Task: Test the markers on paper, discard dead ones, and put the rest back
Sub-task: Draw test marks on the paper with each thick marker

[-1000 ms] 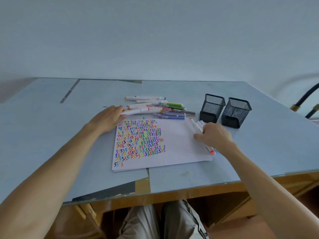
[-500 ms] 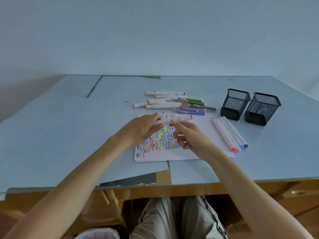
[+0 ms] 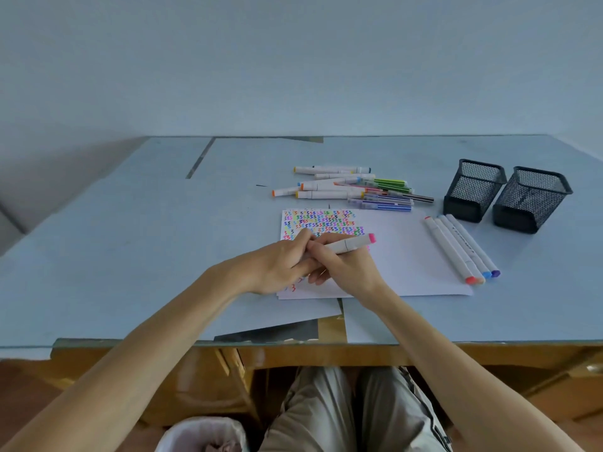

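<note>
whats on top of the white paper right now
Rows of coloured squiggles, three capped markers along its right side, and both hands, left hand and right hand, gripping a pink-capped marker. The hands cover some squiggles.

both hands [image 3: 313,259] together, fingers curled

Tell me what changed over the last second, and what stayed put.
The left hand lifted a pink-capped marker off the pile and brought it over the paper. The right hand left the three markers on the paper's right edge and now grips the pink one too. The two mesh holders and the pile's other markers stayed put.
</note>
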